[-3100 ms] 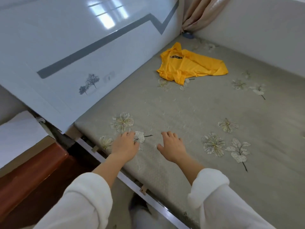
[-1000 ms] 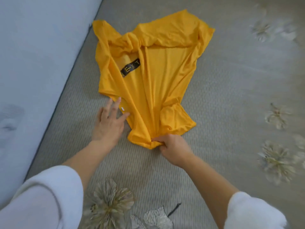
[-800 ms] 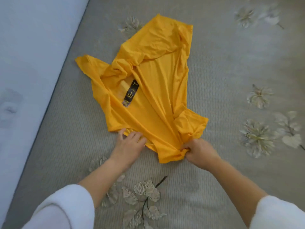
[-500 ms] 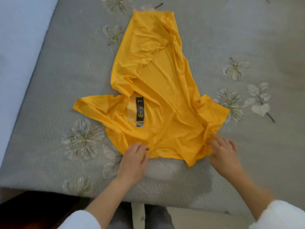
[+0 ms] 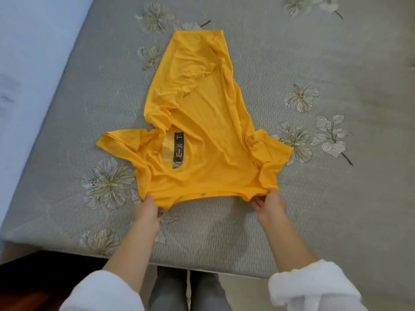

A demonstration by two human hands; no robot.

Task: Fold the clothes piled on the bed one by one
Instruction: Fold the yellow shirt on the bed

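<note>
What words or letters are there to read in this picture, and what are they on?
"NEXT": letters turned sideways along the black strip on the yellow shirt.
Small pale tag at the shirt's near edge: too small to read.
No other writing shows.

T-shirt [image 5: 202,135] lies on bed [image 5: 325,209], hem end far, shoulder edge near. Left hand [image 5: 146,209] at near-left corner, right hand [image 5: 268,205] at near-right (both pinching the edge). Panel [image 5: 29,63] along bed's left. Legs [image 5: 186,290] before near bed edge.
</note>
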